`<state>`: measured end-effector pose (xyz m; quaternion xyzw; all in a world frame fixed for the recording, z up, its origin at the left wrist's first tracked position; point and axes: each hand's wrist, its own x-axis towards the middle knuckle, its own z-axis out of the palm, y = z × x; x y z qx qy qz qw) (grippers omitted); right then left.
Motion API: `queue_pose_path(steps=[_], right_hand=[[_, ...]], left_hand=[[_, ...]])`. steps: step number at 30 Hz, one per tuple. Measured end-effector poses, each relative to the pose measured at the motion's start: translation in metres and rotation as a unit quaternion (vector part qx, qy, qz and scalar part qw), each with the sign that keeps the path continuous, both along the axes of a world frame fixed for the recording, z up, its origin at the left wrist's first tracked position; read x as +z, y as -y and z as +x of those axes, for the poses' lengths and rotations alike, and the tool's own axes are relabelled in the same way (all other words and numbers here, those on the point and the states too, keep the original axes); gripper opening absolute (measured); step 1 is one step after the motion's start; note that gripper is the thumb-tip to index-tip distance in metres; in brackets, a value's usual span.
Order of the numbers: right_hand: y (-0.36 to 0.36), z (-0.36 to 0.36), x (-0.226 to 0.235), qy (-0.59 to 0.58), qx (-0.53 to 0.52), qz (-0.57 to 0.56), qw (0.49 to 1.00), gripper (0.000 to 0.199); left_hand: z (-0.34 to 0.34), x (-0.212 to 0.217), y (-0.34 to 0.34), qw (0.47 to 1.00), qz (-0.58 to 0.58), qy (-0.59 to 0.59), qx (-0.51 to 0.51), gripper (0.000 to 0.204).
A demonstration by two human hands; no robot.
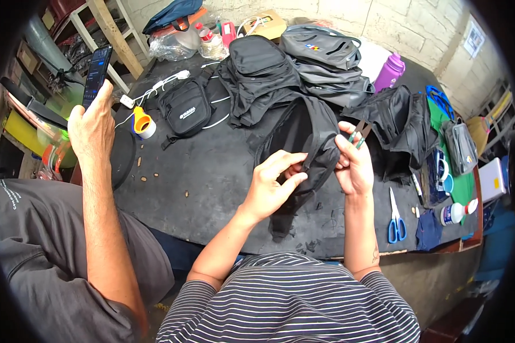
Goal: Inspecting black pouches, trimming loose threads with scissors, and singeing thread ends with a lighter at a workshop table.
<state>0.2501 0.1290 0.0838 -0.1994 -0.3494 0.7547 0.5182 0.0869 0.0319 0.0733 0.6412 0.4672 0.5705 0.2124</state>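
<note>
While both hands (left hand, right hand) pinch soft black fabric pouch.

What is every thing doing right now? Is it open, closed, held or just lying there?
Left hand: pinching the black bag's edge.
Right hand: gripping the bag and a small cutting tool.
Black bag: held, partly lifted off the table.
Blue-handled scissors: closed, lying flat.
Purple bottle: upright, capped.
White bottle: lying on its side.
Phone: held up by another person's hand.
Small black pouch: lying closed.
</note>
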Motion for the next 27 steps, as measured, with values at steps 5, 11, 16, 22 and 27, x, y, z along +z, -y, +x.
queue_pose_path(steps=[5,11,16,22,27], right_hand=[[-0.015,-0.003,0.010,0.298,-0.239,0.284,0.879,0.041],[0.036,-0.008,0.020,0.392,-0.329,0.517,0.686,0.039],[0.038,-0.008,0.013,0.466,-0.297,0.507,0.661,0.038],[0.034,-0.007,0.011,0.432,-0.321,0.479,0.693,0.033],[0.036,-0.013,0.008,0.438,-0.329,0.462,0.697,0.030]], left_hand=[[0.005,-0.006,-0.019,0.951,-0.035,0.303,-0.042,0.028],[0.003,-0.005,-0.030,0.902,-0.071,0.417,-0.092,0.025],[-0.003,-0.011,-0.035,0.845,-0.117,0.498,-0.156,0.025],[0.001,-0.009,-0.035,0.830,-0.143,0.507,-0.183,0.024],[0.001,-0.008,-0.033,0.841,-0.134,0.500,-0.159,0.023]])
